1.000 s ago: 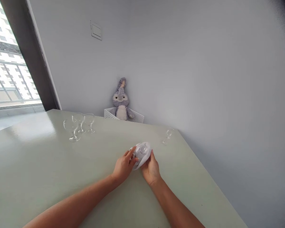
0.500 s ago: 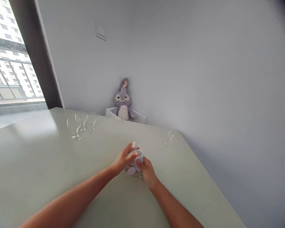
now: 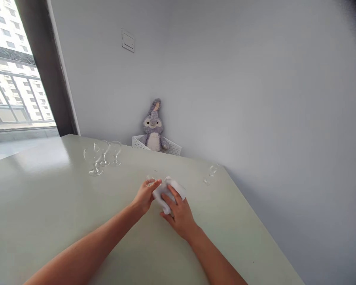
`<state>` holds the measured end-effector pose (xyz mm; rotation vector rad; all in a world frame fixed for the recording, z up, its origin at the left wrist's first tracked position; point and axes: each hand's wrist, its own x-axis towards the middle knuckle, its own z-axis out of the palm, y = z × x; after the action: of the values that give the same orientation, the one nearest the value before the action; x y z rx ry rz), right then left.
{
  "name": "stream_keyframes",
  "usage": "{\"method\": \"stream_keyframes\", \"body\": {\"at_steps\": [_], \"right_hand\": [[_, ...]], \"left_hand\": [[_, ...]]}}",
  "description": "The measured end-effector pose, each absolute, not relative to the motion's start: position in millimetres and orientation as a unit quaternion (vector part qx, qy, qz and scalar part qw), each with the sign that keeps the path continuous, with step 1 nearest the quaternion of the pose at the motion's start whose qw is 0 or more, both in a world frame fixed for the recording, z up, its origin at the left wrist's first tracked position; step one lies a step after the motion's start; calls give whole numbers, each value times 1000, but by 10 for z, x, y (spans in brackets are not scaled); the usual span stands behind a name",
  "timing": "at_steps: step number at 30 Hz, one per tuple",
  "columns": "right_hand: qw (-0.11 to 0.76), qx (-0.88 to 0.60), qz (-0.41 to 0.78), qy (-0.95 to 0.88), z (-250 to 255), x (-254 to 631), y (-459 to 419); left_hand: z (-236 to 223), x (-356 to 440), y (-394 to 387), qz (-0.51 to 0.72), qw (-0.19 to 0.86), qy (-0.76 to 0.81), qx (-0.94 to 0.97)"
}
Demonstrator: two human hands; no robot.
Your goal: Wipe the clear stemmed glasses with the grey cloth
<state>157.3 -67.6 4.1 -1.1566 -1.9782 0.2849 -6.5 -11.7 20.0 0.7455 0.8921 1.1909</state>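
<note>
My left hand [image 3: 144, 195] is closed around a clear stemmed glass [image 3: 149, 179]. Only a bit of that glass shows past the fingers; the cloth and hand hide most of it. A white cloth [image 3: 175, 187] is in my right hand [image 3: 180, 215], whose fingers press it from above and from the right against the glass. Both hands are close together over the middle of the table, and the glass appears tilted.
Three stemmed glasses [image 3: 95, 160] stand at the left of the pale table [image 3: 130, 245]. Another stemmed glass [image 3: 211, 172] is near the right corner. Beyond the far edge, a plush rabbit [image 3: 153, 126] sits in a white perforated basket [image 3: 175, 149] against the wall.
The glass has gone from roughly upright to tilted toward the left. My left hand has shifted slightly left, and my right hand has turned over, now spreading the cloth across it.
</note>
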Motion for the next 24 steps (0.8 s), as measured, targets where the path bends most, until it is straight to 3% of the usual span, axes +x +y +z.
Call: {"method": "stream_keyframes", "body": {"at_steps": [2, 4, 8, 11, 13, 15, 18, 21, 24], "right_hand": [[404, -481, 97, -772, 12, 1513, -662], [456, -519, 139, -710, -15, 1488, -621], [519, -537, 379, -546, -71, 1468, -560], [507, -492, 507, -493, -113, 1419, -601], [453, -484, 516, -542, -97, 1395, -670], [364, -488, 451, -652, -15, 1407, -752], [249, -529, 240, -775, 213, 1493, -835], [223, -601, 63, -765, 432, 1575, -803], [217, -607, 1, -764, 490, 1560, -669]], "left_hand": [[198, 3, -206, 535, 681, 387, 317], [226, 85, -337, 568, 665, 358, 326], [338, 194, -572, 610, 579, 302, 449], [401, 167, -579, 631, 487, 289, 530], [419, 102, -499, 660, 428, 289, 546], [415, 27, -394, 676, 383, 307, 550], [362, -40, -281, 669, 348, 337, 563], [271, -7, -282, 656, 326, 338, 590], [191, 85, -365, 634, 350, 319, 612]]}}
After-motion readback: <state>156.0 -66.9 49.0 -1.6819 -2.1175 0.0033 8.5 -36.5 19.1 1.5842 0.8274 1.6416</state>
